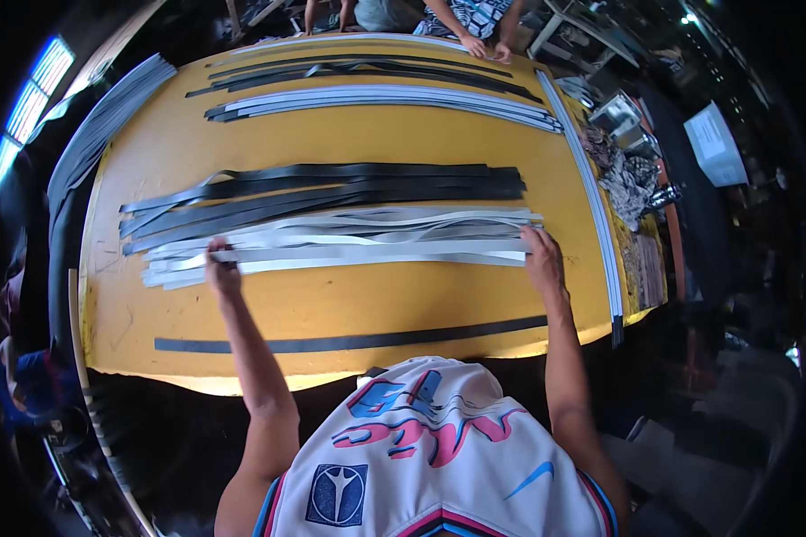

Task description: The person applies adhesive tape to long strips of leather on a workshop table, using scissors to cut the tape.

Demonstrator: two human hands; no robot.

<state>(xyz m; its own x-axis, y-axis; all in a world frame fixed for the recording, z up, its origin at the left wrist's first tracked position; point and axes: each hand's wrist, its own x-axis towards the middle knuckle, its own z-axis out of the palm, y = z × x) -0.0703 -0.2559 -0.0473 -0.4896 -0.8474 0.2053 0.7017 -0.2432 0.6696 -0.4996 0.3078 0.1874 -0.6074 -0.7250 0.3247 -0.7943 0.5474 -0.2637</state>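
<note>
A bundle of long white strips (349, 240) lies crosswise on the yellow table. My left hand (223, 267) is closed on the nearest white strip towards its left end. At the right end of that same strip, my right hand (544, 259) pinches it between thumb and fingers. Just beyond the white bundle lie several black strips (358, 190), loosely overlapped. A single dark strip (349, 342) lies between my body and the bundle, its right end reaching behind my right forearm.
Grey-white strips (385, 106) and more black strips (367, 70) lie farther across the table (331, 143). Long strips (591, 206) run along the right edge, beside crumpled cloth (631, 183). Grey strips (107, 134) drape over the left edge. Another person's hands (488, 49) work at the far side.
</note>
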